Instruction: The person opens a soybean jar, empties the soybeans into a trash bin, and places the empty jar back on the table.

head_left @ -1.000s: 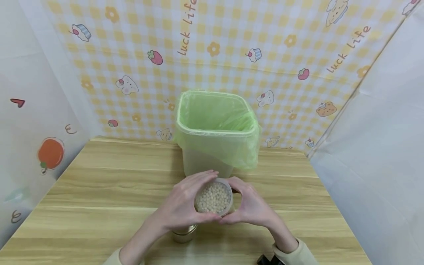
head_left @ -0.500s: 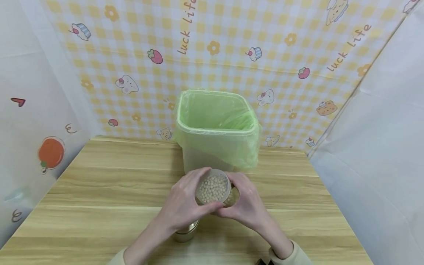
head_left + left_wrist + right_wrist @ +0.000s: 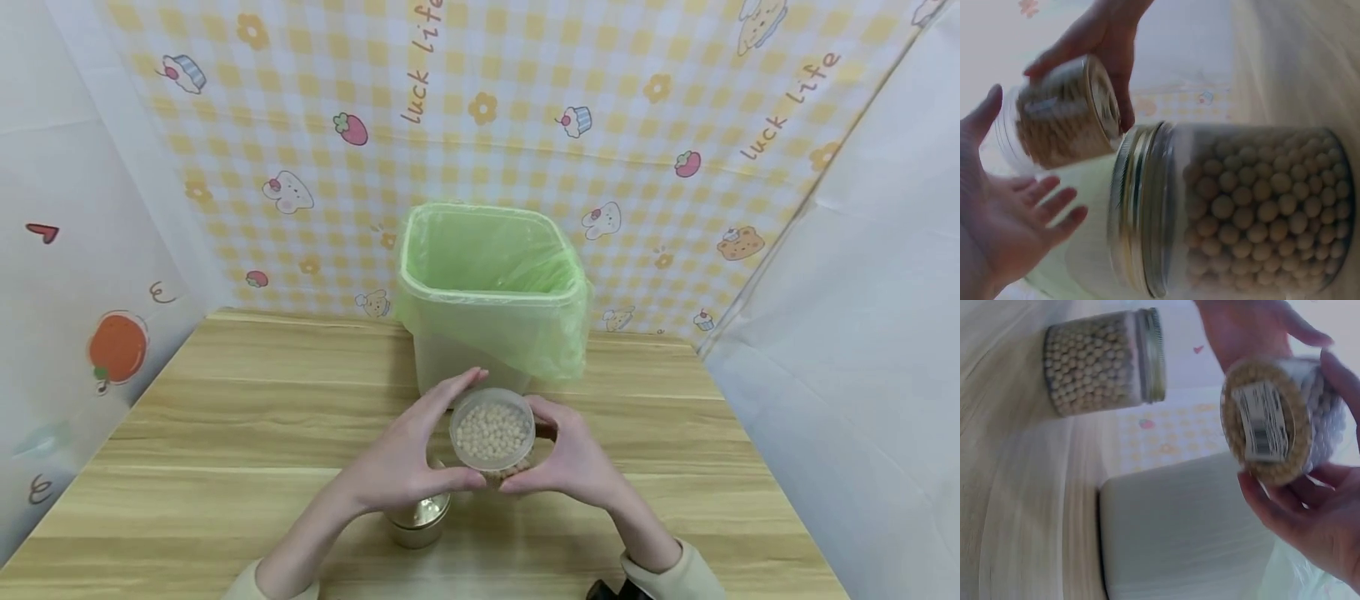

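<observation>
My right hand (image 3: 581, 462) grips a clear jar (image 3: 492, 429) of small beige balls above the table, thumb and fingers round its side. Its translucent round top faces me; whether a lid covers it I cannot tell. In the right wrist view its base carries a barcode label (image 3: 1263, 422). Spread wide on the jar's other side is my left hand (image 3: 397, 462), fingers extended; in the left wrist view it appears apart from the jar. A second, larger-looking jar (image 3: 1266, 206) of beige balls, with a gold metal lid (image 3: 426, 508), stands on the table below my left hand.
Behind the hands stands a pale bin (image 3: 472, 354) lined with a green plastic bag (image 3: 555, 342). A wood-grain table (image 3: 262, 417) lies underneath. Patterned sheeting (image 3: 480, 158) rises at the back, with white sheeting at both sides.
Both hands first curve round the held jar. Now my left hand has spread away to the left, while the jar stays with my right hand and shifts slightly right, turned more level.
</observation>
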{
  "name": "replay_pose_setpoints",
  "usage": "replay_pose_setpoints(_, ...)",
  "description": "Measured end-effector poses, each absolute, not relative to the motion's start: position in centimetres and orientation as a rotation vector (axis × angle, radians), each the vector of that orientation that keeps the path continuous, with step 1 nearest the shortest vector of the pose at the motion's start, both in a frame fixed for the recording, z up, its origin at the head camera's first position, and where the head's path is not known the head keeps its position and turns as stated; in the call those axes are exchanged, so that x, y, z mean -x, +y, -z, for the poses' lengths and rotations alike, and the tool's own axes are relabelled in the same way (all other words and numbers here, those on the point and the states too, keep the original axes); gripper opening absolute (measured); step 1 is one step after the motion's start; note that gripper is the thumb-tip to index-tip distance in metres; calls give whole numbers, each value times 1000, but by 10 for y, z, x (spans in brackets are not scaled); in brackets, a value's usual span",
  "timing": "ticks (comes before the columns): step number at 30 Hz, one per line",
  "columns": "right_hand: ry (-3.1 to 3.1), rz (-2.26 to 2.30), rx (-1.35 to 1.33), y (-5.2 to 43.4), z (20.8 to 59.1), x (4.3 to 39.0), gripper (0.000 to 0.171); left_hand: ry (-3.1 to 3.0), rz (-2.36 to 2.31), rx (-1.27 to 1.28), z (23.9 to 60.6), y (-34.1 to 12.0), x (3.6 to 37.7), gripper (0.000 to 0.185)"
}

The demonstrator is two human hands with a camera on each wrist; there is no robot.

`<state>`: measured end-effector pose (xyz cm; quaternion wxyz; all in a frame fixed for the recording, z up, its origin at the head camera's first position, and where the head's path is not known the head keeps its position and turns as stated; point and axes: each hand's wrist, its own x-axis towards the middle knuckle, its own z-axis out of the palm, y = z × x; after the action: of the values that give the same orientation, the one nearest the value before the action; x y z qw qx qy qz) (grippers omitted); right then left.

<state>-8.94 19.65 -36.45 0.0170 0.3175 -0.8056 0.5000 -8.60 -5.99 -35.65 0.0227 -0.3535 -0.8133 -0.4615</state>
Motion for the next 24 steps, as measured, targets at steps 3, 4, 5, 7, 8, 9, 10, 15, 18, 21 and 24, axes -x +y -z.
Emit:
replay_pose_setpoints(3, -2493, -1705, -1138, 202, 364, 92, 80, -2472, 1563, 1264, 357, -66, 90, 103)
replay_pose_setpoints(4, -2485, -1736, -1193, 203, 364, 93, 80, -2456, 1594, 1315, 358, -67, 92, 102)
replay_pose_setpoints(5, -2475, -1766, -1248, 204, 365, 94, 81, -2438, 1621, 1362, 358, -69, 93, 101)
replay_pose_setpoints(7, -2454, -1796, -1354, 205, 365, 96, 84, -2397, 1663, 1444, 359, -70, 95, 99)
replay_pose_setpoints(8, -2446, -1814, -1393, 205, 365, 96, 85, -2383, 1667, 1472, 359, -70, 95, 99)
replay_pose_setpoints(9, -2444, -1814, -1418, 205, 365, 97, 87, -2377, 1681, 1490, 359, -69, 95, 99)
replay_pose_setpoints(10, -2450, -1806, -1430, 204, 365, 96, 88, -2369, 1686, 1507, 359, -69, 95, 100)
replay_pose_setpoints(15, -2515, -1645, -1375, 200, 362, 91, 88, -2398, 1660, 1529, 358, -65, 92, 104)
replay_pose_setpoints(18, -2540, -1468, -1286, 196, 360, 86, 89, -2428, 1580, 1489, 360, -63, 90, 102)
replay_pose_setpoints(21, -2538, -1295, -1188, 192, 359, 82, 92, -2473, 1517, 1397, 362, -62, 90, 100)
replay_pose_setpoints(24, -2510, -1175, -1111, 190, 361, 80, 90, -2517, 1484, 1288, 364, -60, 88, 98)
